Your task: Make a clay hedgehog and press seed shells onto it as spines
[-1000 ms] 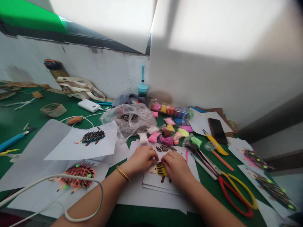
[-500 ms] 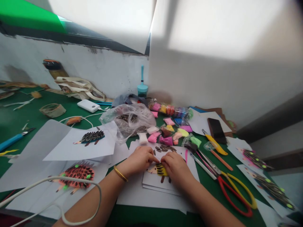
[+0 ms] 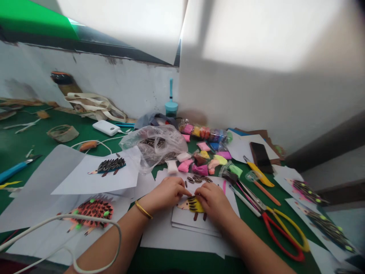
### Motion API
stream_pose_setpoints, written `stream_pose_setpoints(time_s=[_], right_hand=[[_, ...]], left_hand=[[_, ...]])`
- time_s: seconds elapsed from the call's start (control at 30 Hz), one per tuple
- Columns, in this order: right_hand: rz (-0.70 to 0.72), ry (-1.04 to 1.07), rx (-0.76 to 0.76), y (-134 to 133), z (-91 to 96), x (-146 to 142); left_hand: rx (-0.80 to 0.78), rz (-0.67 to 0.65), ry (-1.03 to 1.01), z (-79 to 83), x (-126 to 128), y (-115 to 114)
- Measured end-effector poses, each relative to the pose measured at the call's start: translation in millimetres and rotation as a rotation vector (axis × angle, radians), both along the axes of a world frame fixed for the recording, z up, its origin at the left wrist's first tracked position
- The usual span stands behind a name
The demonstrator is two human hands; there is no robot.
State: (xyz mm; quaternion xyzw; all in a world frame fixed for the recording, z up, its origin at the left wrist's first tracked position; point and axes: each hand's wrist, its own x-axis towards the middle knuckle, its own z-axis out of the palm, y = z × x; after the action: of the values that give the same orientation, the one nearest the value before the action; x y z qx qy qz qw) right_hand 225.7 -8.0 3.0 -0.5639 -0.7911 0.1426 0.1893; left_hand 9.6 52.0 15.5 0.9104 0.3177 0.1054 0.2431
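A yellow clay hedgehog (image 3: 196, 204) with a pale face and brown legs lies on white paper (image 3: 185, 220). Dark striped sunflower seeds stick in rows on its front part. My left hand (image 3: 170, 191) reaches to the top of its back from the left, fingers bent together and the index fingertip at the clay. From the right, my right hand (image 3: 211, 198) bends closed over the rear of the body. Anything between the fingertips of either hand is too small or hidden. Loose sunflower seeds (image 3: 199, 179) lie on the paper just beyond the hands.
Behind are an open plastic bag of seeds (image 3: 154, 144) and several coloured clay packets (image 3: 200, 169). Scissors (image 3: 281, 228), a yellow cutter (image 3: 260, 173) and a phone (image 3: 261, 156) lie right. Seeded hedgehog pictures (image 3: 92, 211) and a white cable (image 3: 119, 238) are at left.
My right hand has shifted slightly right, uncovering more of the yellow body and its rear leg. My left hand stays almost where it was.
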Motion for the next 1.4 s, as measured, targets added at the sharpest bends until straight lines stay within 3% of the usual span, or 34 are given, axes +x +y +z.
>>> stream_pose_setpoints(time_s=[0.9,1.4], right_hand=[[0.006,-0.105,0.061,-1,-0.4,-8],[0.021,0.01,0.139,-2,-1.5,7]], left_hand=[[0.012,0.004,0.001,-4.1,1,0],[0.015,0.082,-0.087,-1.5,4,0]])
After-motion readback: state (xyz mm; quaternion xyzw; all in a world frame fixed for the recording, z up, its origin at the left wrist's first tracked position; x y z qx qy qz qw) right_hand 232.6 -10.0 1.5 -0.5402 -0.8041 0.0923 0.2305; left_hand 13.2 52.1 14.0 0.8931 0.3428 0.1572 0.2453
